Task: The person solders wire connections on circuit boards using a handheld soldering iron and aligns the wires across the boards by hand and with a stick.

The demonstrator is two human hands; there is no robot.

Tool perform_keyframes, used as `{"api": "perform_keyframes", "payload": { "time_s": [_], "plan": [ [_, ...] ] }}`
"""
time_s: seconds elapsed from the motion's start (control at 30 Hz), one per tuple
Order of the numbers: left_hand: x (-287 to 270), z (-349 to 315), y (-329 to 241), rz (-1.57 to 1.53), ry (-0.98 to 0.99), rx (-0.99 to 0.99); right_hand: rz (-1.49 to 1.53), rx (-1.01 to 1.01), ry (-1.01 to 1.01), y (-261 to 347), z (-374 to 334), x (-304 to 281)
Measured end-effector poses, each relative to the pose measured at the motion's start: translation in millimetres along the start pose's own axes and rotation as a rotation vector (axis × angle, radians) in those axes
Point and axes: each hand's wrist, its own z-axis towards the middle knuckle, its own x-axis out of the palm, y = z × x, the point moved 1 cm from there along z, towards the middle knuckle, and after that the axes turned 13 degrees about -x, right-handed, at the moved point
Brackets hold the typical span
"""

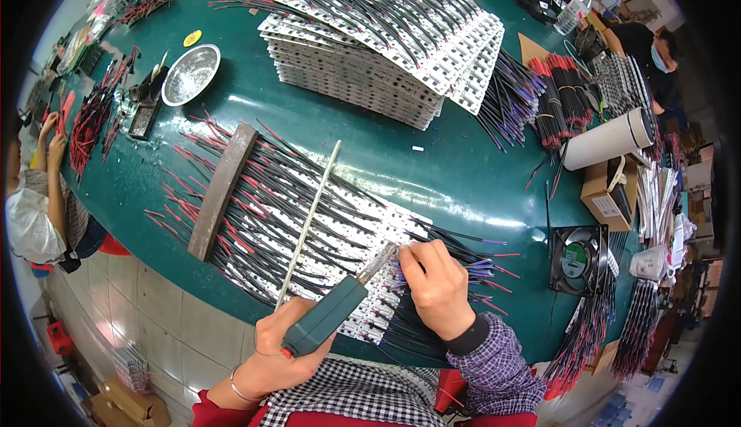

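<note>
Looks mostly done, with wires (270, 166) across the board (403, 218), maybe just its right end to go, left hand (272, 350) wrapped round a tool (332, 315) at its near edge, right hand (441, 292) pinching something too tiny to tell at that end, and a pile (351, 87) behind it.

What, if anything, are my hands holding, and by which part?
Your left hand holds the green tool by its handle. Whether your right hand, beside its tip, grips anything cannot be told.
</note>
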Motion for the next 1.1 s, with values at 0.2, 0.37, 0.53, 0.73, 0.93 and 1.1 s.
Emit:
{"api": "perform_keyframes", "payload": {
  "time_s": [0.2, 0.37, 0.53, 0.73, 0.93, 1.1],
  "plan": [
    [-6.5, -17.7, 16.1, -0.015, -0.036, -0.058, -0.007, -0.004, 0.013, 2.4, 0.0, -0.5],
    [-11.7, -19.0, 3.0, -0.008, -0.082, -0.049, -0.006, 0.013, 0.022, 2.4, -0.7, -3.2],
    [-15.1, -23.9, 5.8, -0.042, -0.084, -0.092, 0.010, 0.038, -0.072, 1.5, 4.2, -20.7],
    [-11.1, -24.1, 8.3, -0.154, -0.116, -0.119, 0.072, 0.197, -0.079, 12.7, -8.5, -18.7],
    [-10.7, -24.4, 11.4, -0.123, -0.079, -0.060, 0.027, 0.186, 0.040, 13.9, -8.3, -2.0],
    [-5.9, -21.8, 10.1, -0.127, -0.081, -0.070, 0.087, 0.172, -0.046, 15.5, -14.4, -6.0]
  ]
}}
